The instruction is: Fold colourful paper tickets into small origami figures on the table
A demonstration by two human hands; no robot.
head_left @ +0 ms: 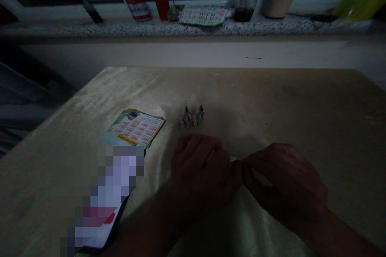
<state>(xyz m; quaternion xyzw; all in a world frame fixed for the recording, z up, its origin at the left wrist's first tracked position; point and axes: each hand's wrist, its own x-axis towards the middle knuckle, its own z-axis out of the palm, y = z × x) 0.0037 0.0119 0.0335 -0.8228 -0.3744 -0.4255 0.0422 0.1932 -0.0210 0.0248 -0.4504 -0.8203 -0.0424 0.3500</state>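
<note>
The left hand (200, 166) and right hand (285, 180) pinch a small pale piece (235, 159) (mostly hidden) between them.

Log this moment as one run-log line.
left hand: pinching pale piece | right hand: pinching pale piece | table: two folded pieces, cards, phone

Counted: two folded papers (185, 119) at 12 o'clock, one card stack (137, 128) at 11, one phone (113, 188) at 10; on windowsill (111, 29), one can (136, 2), one red bottle (163, 8), one cup (243, 13).
</note>
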